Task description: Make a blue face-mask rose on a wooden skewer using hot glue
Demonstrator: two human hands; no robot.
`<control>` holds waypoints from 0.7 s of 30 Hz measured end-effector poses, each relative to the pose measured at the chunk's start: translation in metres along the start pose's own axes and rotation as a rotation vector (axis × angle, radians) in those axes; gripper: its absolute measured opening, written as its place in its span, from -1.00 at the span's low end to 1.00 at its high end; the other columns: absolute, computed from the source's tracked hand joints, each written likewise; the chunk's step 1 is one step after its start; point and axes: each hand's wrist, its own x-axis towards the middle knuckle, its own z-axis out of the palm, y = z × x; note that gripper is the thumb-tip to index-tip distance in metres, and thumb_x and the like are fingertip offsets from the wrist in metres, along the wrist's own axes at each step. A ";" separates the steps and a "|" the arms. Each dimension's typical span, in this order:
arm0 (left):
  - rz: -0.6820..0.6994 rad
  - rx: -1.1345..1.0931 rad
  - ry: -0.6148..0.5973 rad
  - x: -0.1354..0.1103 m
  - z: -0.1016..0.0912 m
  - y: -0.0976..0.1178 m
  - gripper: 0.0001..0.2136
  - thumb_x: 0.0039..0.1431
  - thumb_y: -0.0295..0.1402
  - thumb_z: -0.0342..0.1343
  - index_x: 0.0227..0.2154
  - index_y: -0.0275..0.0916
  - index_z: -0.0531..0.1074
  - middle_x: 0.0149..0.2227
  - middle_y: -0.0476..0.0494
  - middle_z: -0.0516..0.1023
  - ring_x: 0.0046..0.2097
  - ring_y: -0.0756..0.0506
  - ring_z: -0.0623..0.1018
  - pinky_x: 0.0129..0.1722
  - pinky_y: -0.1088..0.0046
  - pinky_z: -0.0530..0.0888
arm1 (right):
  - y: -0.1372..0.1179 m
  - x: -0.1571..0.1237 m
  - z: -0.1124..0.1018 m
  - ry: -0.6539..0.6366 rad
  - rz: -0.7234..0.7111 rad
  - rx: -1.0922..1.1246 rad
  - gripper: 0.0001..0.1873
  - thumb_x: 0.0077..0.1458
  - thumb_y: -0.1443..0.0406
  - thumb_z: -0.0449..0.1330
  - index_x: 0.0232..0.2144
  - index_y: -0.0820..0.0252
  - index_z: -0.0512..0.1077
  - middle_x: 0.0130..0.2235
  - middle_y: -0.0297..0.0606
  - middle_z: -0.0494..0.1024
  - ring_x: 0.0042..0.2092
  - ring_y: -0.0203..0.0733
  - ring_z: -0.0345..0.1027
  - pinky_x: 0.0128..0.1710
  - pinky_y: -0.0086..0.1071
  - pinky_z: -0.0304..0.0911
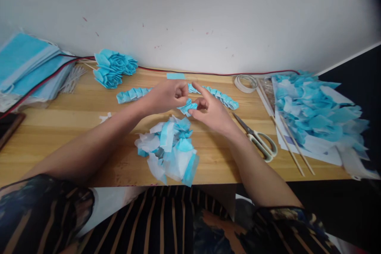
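Observation:
Both hands meet over the middle of the wooden table (74,119). My left hand (166,96) is closed, pinching one end of a small folded blue paper piece (188,107). My right hand (210,112) grips the same piece from the right, thumb and fingers pinched, with the index finger raised. Just below the hands lies a loose heap of blue and white paper scraps (169,149). Behind the hands a pleated blue paper strip (132,94) stretches across the table, its other end (222,97) showing to the right.
A blue paper flower (113,67) sits at the back left beside stacked blue sheets (26,63). Scissors (258,139), a tape roll (245,82) and wooden sticks (285,131) lie at the right, next to a large pile of blue scraps (315,111). A red cable (208,73) runs along the wall.

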 end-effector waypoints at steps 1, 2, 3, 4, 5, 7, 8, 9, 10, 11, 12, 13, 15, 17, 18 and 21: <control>-0.008 -0.013 -0.004 0.000 0.000 0.000 -0.95 0.06 -0.38 0.07 -0.46 -0.22 0.34 -0.53 0.04 0.42 -0.47 0.04 0.38 -0.46 0.52 0.25 | 0.000 0.000 0.000 0.001 -0.003 -0.008 -0.18 0.00 0.32 0.35 0.33 -0.05 0.33 -0.32 -0.35 0.59 -0.30 -0.13 0.42 -0.17 -0.17 0.36; -0.016 -0.023 -0.008 0.000 0.000 -0.001 -0.96 0.06 -0.39 0.07 -0.46 -0.22 0.34 -0.53 0.05 0.41 -0.48 0.04 0.38 -0.47 0.52 0.24 | 0.000 0.000 0.000 0.003 -0.010 -0.012 -0.18 0.00 0.32 0.35 0.32 -0.04 0.33 -0.29 -0.33 0.59 -0.28 -0.12 0.43 -0.15 -0.17 0.37; -0.023 -0.031 -0.010 0.001 0.001 -0.001 -0.98 0.05 -0.41 0.06 -0.45 -0.22 0.34 -0.53 0.05 0.41 -0.48 0.05 0.37 -0.48 0.52 0.24 | 0.000 0.000 0.000 0.007 -0.018 -0.011 -0.19 0.00 0.32 0.34 0.32 -0.03 0.33 -0.25 -0.31 0.60 -0.25 -0.11 0.44 -0.12 -0.16 0.37; -0.026 -0.036 -0.009 0.001 0.001 -0.002 -0.99 0.05 -0.43 0.06 -0.45 -0.22 0.34 -0.53 0.04 0.41 -0.48 0.05 0.38 -0.48 0.53 0.24 | 0.000 0.000 0.000 0.011 -0.026 -0.004 -0.20 0.00 0.32 0.34 0.31 -0.02 0.34 -0.22 -0.30 0.60 -0.21 -0.10 0.45 -0.10 -0.15 0.38; -0.028 -0.039 -0.007 0.001 0.001 -0.003 -0.99 0.04 -0.44 0.06 -0.46 -0.22 0.34 -0.52 0.04 0.42 -0.48 0.04 0.38 -0.47 0.53 0.25 | 0.000 0.001 0.000 0.013 -0.033 0.008 -0.21 0.00 0.32 0.34 0.31 -0.01 0.34 -0.19 -0.28 0.60 -0.18 -0.09 0.46 -0.08 -0.15 0.38; -0.026 -0.048 0.001 0.001 0.003 -0.005 -0.98 0.04 -0.46 0.07 -0.46 -0.23 0.35 -0.50 0.03 0.44 -0.46 0.04 0.41 -0.46 0.53 0.28 | 0.001 0.001 0.000 0.006 -0.036 0.040 -0.23 0.01 0.32 0.33 0.29 -0.02 0.35 -0.17 -0.28 0.60 -0.15 -0.09 0.47 -0.06 -0.15 0.39; -0.025 -0.055 0.003 0.002 0.003 -0.007 -0.97 0.05 -0.46 0.08 -0.46 -0.23 0.35 -0.50 0.02 0.44 -0.46 0.04 0.41 -0.45 0.53 0.29 | 0.001 0.001 0.000 -0.001 -0.035 0.057 -0.24 0.02 0.32 0.33 0.29 -0.03 0.35 -0.17 -0.28 0.60 -0.16 -0.09 0.47 -0.07 -0.16 0.40; -0.027 -0.068 0.001 0.002 0.004 -0.008 -0.96 0.06 -0.45 0.09 -0.46 -0.23 0.35 -0.50 0.02 0.45 -0.46 0.03 0.42 -0.45 0.53 0.30 | 0.002 0.001 0.000 -0.006 -0.033 0.071 -0.24 0.02 0.32 0.34 0.29 -0.03 0.35 -0.18 -0.29 0.60 -0.18 -0.10 0.47 -0.08 -0.16 0.40; -0.033 -0.088 -0.005 0.003 0.005 -0.008 -0.95 0.09 -0.43 0.10 -0.45 -0.23 0.35 -0.49 0.01 0.45 -0.46 0.03 0.42 -0.45 0.53 0.31 | 0.003 0.002 0.000 -0.010 -0.033 0.083 -0.24 0.02 0.32 0.34 0.29 -0.03 0.35 -0.19 -0.30 0.60 -0.19 -0.10 0.47 -0.08 -0.16 0.40; -0.041 -0.114 -0.015 0.003 0.005 -0.009 -0.95 0.13 -0.39 0.10 -0.42 -0.23 0.37 -0.49 0.01 0.45 -0.46 0.02 0.43 -0.45 0.53 0.32 | 0.004 0.002 0.000 -0.010 -0.034 0.096 -0.24 0.01 0.31 0.35 0.29 -0.02 0.35 -0.20 -0.30 0.60 -0.20 -0.10 0.48 -0.08 -0.16 0.40; -0.052 -0.143 -0.029 0.003 0.006 -0.009 -0.93 0.17 -0.35 0.10 -0.38 -0.22 0.39 -0.49 0.00 0.46 -0.45 0.01 0.44 -0.44 0.52 0.34 | 0.005 0.002 0.000 -0.008 -0.035 0.114 -0.23 0.01 0.31 0.36 0.28 -0.02 0.35 -0.21 -0.30 0.60 -0.20 -0.10 0.48 -0.08 -0.16 0.40; -0.062 -0.173 -0.044 0.003 0.006 -0.008 -0.89 0.21 -0.29 0.09 -0.32 -0.22 0.42 -0.48 -0.01 0.47 -0.44 0.00 0.47 -0.43 0.52 0.37 | 0.005 0.002 0.000 -0.006 -0.034 0.135 -0.24 0.01 0.30 0.37 0.28 -0.02 0.35 -0.20 -0.30 0.60 -0.19 -0.10 0.49 -0.08 -0.16 0.40; -0.075 -0.226 -0.081 0.003 0.004 -0.007 -0.78 0.27 -0.19 0.06 -0.20 -0.22 0.47 -0.40 -0.05 0.54 -0.38 -0.03 0.52 -0.39 0.49 0.43 | 0.006 0.003 -0.001 -0.010 -0.024 0.181 -0.24 0.01 0.27 0.37 0.28 -0.02 0.35 -0.17 -0.28 0.62 -0.17 -0.09 0.50 -0.07 -0.17 0.41; -0.084 -0.249 -0.132 0.003 0.002 -0.005 -0.71 0.29 -0.12 0.04 -0.17 -0.22 0.49 -0.29 -0.10 0.60 -0.31 -0.07 0.57 -0.32 0.47 0.46 | 0.006 0.003 -0.002 -0.020 -0.009 0.209 -0.24 0.02 0.25 0.37 0.29 -0.01 0.33 -0.13 -0.26 0.63 -0.17 -0.10 0.50 -0.09 -0.19 0.41; -0.091 -0.243 -0.158 0.003 0.001 -0.005 -0.70 0.28 -0.09 0.05 -0.19 -0.23 0.49 -0.26 -0.11 0.61 -0.28 -0.08 0.58 -0.31 0.47 0.46 | 0.006 0.003 -0.003 -0.023 -0.005 0.212 -0.23 0.03 0.24 0.37 0.30 -0.01 0.32 -0.12 -0.25 0.64 -0.17 -0.11 0.50 -0.10 -0.20 0.41; -0.112 -0.182 -0.196 0.002 -0.002 -0.004 -0.67 0.22 -0.04 0.09 -0.28 -0.25 0.48 -0.30 -0.08 0.58 -0.28 -0.07 0.54 -0.31 0.48 0.42 | 0.005 0.004 -0.005 -0.025 -0.012 0.198 -0.21 0.05 0.22 0.35 0.33 0.01 0.27 -0.07 -0.23 0.65 -0.18 -0.12 0.49 -0.15 -0.23 0.41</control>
